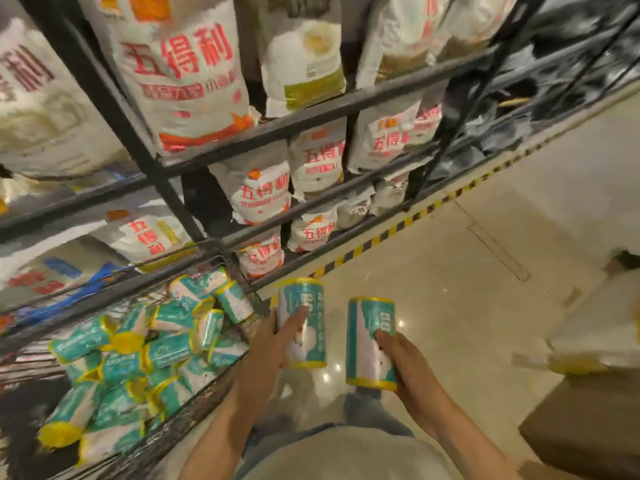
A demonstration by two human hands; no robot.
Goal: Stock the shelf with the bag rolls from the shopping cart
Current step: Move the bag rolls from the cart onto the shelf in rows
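Note:
My left hand (273, 344) grips a teal and white bag roll (304, 303) with yellow ends, held upright over the floor. My right hand (405, 362) grips a second matching bag roll (363, 327) a little to the right. At the lower left the wire shopping cart (194, 410) holds several more of the same bag rolls (138, 355) in a loose heap. Both held rolls are outside the cart, to its right.
A black metal shelf (311, 116) with white flour sacks (180, 74) printed in red fills the upper left and centre. A yellow and black striped line (398, 230) runs along its base. Beige tiled floor (485, 271) lies to the right, with a brown box (588, 427) at lower right.

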